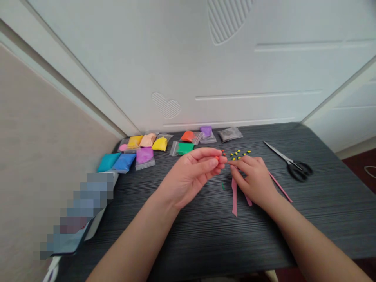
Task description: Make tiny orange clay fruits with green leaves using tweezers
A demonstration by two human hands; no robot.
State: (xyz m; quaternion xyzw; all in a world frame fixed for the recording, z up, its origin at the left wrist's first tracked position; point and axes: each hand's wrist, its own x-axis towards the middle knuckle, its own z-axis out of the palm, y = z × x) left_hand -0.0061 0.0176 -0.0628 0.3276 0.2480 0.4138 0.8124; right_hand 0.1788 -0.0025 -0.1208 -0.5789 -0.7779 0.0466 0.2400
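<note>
My left hand (pixel 194 172) is raised palm-up over the dark table (pixel 205 235), its fingertips pinched on a tiny orange clay bit (pixel 217 158). My right hand (pixel 254 178) is closed in a pinch right beside it, fingertips almost touching the left ones; it holds a thin pink tool (pixel 280 188) that runs out to the right. Pink modelling sticks (pixel 234 197) lie under the right hand. Several small yellow and red clay bits (pixel 239 153) are scattered just behind both hands. A small green clay piece (pixel 223 185) lies between the hands.
Black scissors (pixel 293 164) lie at the right. Several bags of coloured clay (pixel 145 150) line the table's back left edge against a white panelled door (pixel 205 58). A blurred object (pixel 79 215) sits at the table's left edge.
</note>
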